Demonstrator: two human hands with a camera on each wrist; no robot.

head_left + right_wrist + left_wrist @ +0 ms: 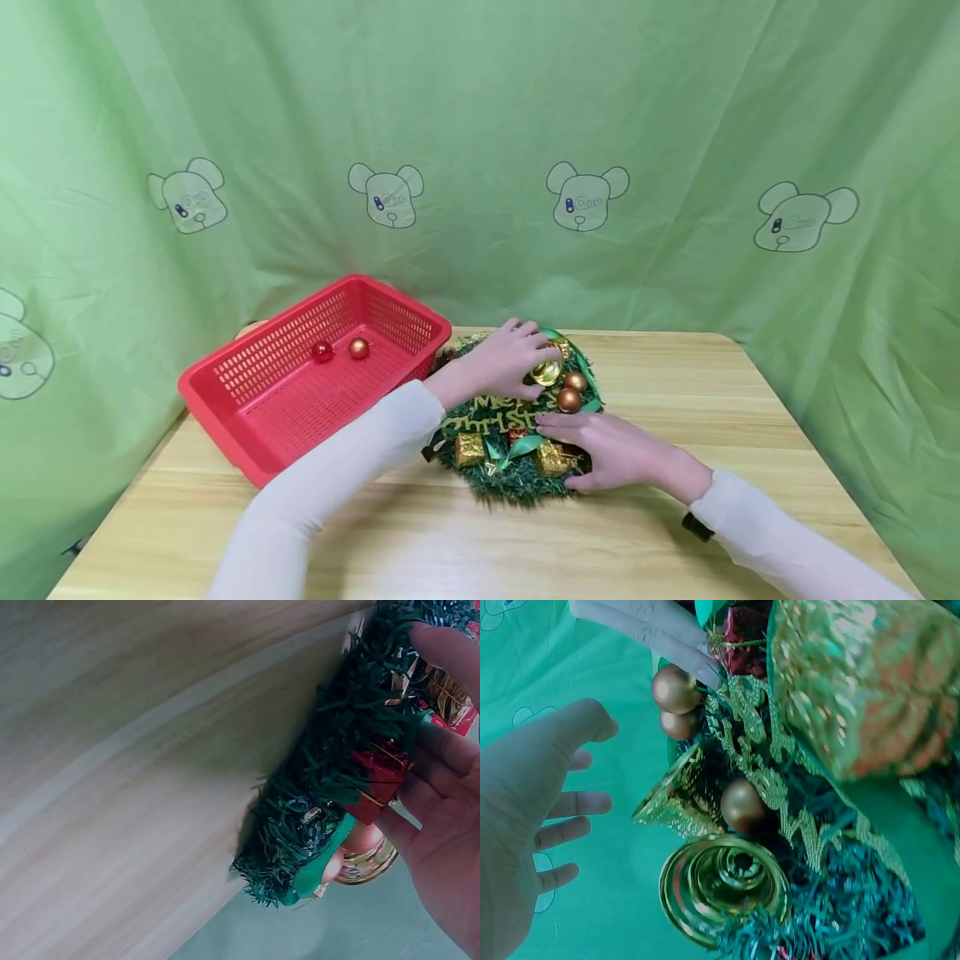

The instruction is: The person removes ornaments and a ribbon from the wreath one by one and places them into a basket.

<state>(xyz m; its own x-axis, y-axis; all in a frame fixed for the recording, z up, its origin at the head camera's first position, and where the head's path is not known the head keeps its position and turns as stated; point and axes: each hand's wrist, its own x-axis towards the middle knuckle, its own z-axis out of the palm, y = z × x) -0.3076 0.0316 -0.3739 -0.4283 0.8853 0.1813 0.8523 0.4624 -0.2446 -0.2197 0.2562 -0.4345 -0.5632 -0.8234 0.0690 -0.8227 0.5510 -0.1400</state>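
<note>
A green tinsel Christmas wreath (517,487) lies on the table, with gold lettering (491,421), gift-box ornaments (470,449), copper baubles (569,400) and a gold bell (547,372). Over its upper part reaches my left hand (506,358), fingers spread and slightly bent near the bell. In the left wrist view that hand (532,810) is apart from the two gold bells (724,889), holding nothing. My right hand (611,450) rests on the wreath's right edge, fingers extended over it. In the right wrist view its thumb touches the tinsel, beside a red gift box (379,780).
Left of the wreath stands a red plastic basket (225,433). Inside it are a shiny red bauble (322,352) and a copper bauble (359,348). A light wooden table (660,375) carries everything, with a green curtain (487,100) behind.
</note>
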